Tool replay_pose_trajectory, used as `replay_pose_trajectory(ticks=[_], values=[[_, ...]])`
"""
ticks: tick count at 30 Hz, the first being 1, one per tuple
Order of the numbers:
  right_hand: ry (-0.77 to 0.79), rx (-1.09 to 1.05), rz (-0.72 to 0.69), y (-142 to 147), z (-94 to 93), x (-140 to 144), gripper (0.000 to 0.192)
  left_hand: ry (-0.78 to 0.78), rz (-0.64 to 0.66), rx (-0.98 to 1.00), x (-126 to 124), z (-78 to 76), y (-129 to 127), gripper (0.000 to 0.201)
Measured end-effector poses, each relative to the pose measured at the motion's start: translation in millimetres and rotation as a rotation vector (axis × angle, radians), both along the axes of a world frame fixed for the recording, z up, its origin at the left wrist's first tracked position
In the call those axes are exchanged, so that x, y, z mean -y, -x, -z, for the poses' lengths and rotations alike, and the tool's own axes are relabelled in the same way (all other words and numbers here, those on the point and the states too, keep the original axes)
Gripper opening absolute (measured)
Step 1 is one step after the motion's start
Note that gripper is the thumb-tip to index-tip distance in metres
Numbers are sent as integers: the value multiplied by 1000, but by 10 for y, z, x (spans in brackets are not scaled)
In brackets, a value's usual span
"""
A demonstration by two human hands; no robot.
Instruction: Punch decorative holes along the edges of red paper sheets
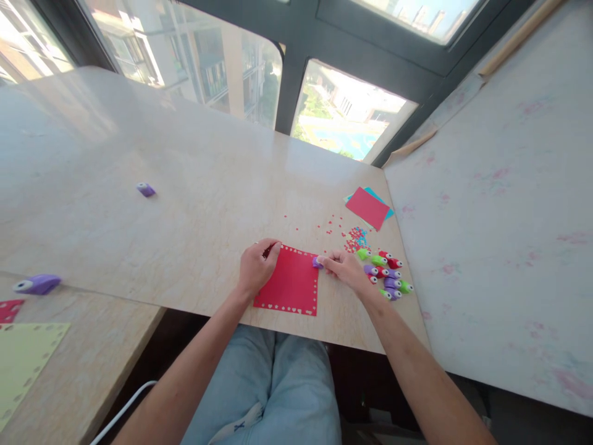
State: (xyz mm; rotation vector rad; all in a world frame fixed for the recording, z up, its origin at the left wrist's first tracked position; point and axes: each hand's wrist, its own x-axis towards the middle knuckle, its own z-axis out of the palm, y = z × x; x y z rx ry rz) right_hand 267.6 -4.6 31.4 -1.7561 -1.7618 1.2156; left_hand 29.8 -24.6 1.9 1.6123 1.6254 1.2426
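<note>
A red sheet of paper point(291, 281) lies in front of me, with small shaped holes punched along its edges. My left hand point(259, 264) pinches the sheet at its upper left corner. In my right hand point(341, 267) is a small purple craft punch point(317, 262), gripped at the sheet's right edge near the upper right corner. Whether its slot is over the paper I cannot make out. Just right of that hand sits a cluster of craft punches point(393, 283) in purple, green and red. Punched-out confetti point(356, 238), red, blue and pale, is heaped beyond the right hand.
A stack of coloured paper point(368, 208), red on top, lies at the right near the wall point(500, 204). One purple punch point(146, 190) stands farther left, and a larger one point(37, 284) at the far left. A punched yellow sheet point(30, 364) covers part of the lower left surface.
</note>
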Motion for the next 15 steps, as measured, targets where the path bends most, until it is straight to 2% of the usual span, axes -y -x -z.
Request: replay_pose_trajectory(ticks=[5, 9, 11, 13, 15], values=[[-215, 140, 107, 100, 95, 121, 48, -20, 13, 39, 3, 13, 18, 23], [-342, 118, 208, 146, 145, 241, 47, -30, 15, 57, 21, 12, 27, 23], [-411, 135, 168, 149, 181, 291, 50, -33, 21, 73, 38, 9, 33, 23], [-511, 201, 57, 151, 222, 320, 55, -37, 27, 84, 56, 7, 41, 23], [-587, 262, -11, 158, 261, 324, 48, -39, 27, 96, 72, 6, 50, 23]])
